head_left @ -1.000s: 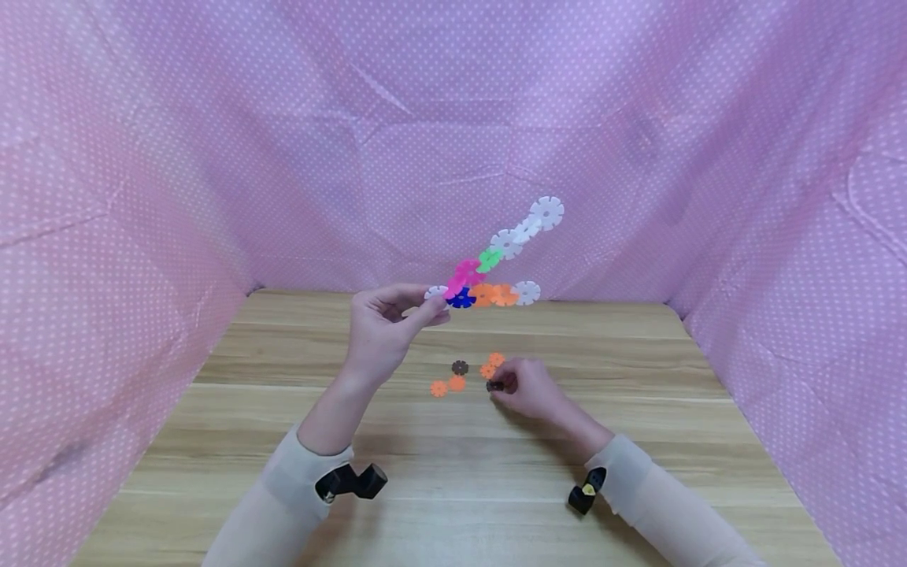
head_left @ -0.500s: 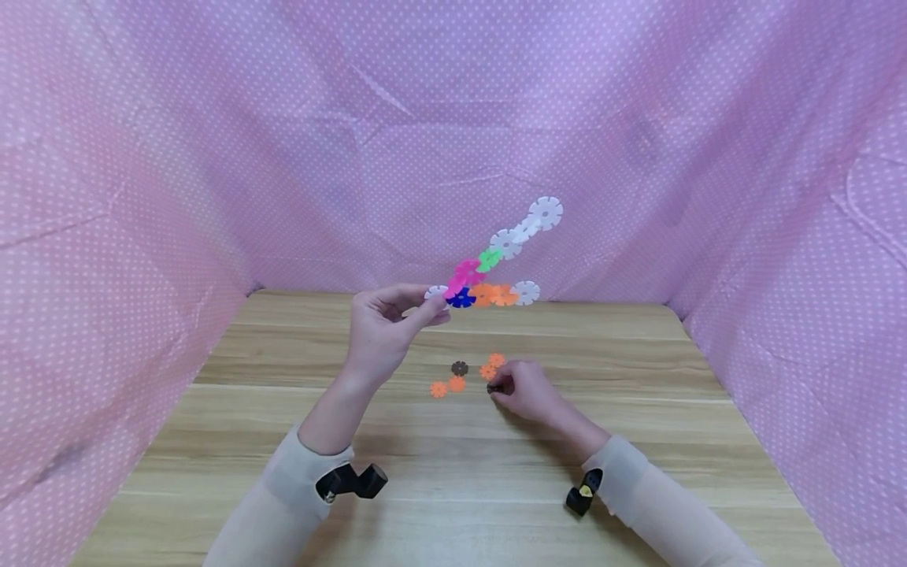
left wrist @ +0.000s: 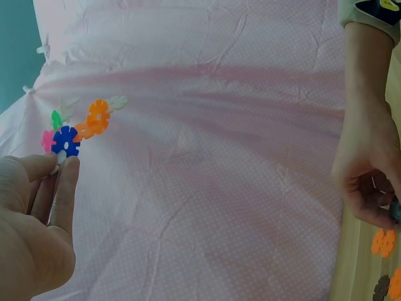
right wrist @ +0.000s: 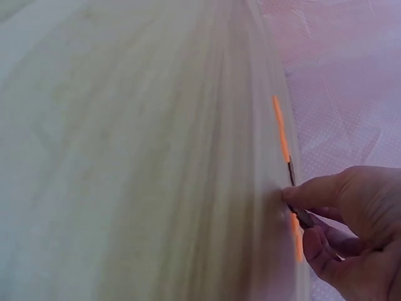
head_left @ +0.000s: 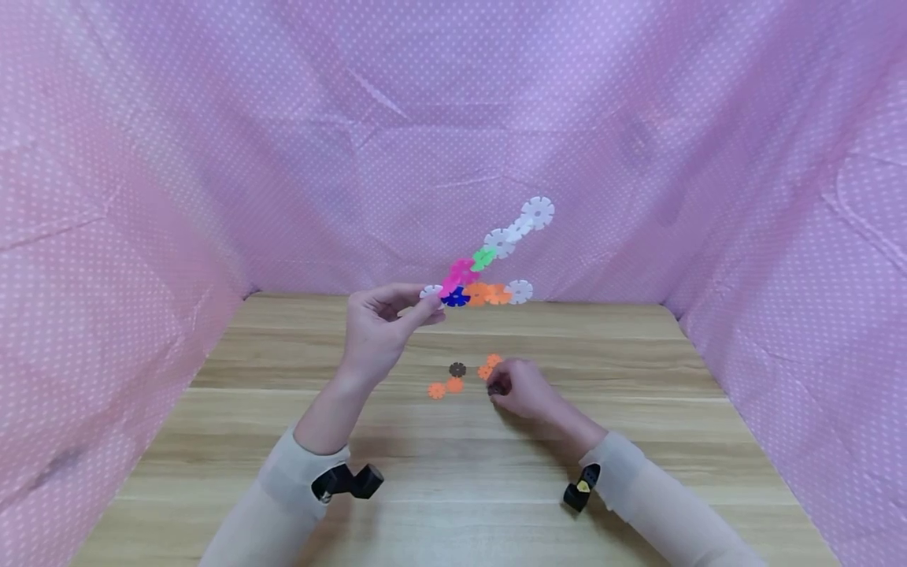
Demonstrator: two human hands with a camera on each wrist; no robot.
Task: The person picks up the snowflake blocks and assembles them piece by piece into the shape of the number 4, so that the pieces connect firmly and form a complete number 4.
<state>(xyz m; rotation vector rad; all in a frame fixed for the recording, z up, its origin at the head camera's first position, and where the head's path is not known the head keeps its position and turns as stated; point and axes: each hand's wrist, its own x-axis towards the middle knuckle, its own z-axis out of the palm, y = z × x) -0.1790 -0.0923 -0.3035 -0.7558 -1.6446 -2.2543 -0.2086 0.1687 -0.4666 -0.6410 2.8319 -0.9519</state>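
Observation:
My left hand (head_left: 375, 332) pinches a white notched snowflake disc (head_left: 429, 293) at the base of a linked, two-branched chain, raised above the table. One branch runs through pink discs (head_left: 464, 272), a green disc (head_left: 483, 258) and white discs (head_left: 538, 213). The other goes from a blue disc (left wrist: 66, 142) through orange discs (left wrist: 98, 116) to a white disc (head_left: 520, 292) at the tip. Low at the table, my right hand (head_left: 526, 389) pinches a dark brown snowflake disc (right wrist: 304, 217), partly hidden by the fingers.
On the wooden table (head_left: 453, 472) lie another brown disc (head_left: 457, 369) and orange discs (head_left: 436, 390) to its front left. More orange discs (head_left: 485, 372) lie right beside the right hand's fingertips. Pink dotted cloth (head_left: 453, 118) encloses the table's back and sides.
The brown disc in my right hand has turned and sits deeper behind the fingers. My left hand holds the chain almost still; the whole head view has shifted slightly.

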